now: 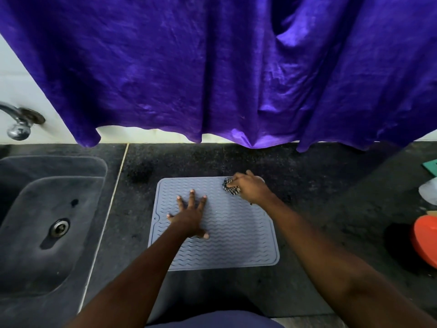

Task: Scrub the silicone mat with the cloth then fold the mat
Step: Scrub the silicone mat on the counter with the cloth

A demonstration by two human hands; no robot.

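A pale grey-blue rectangular silicone mat (220,230) with rounded corners and wavy raised ridges is lying flat and fully unfolded on the dark counter, its long sides running near to far. A small crumpled cloth (230,187) in a black-and-white pattern (mostly hidden, so its exact shape is unclear) is sitting on the mat's far right corner.

No readable text, labels, brands or numbers anywhere in the frame.
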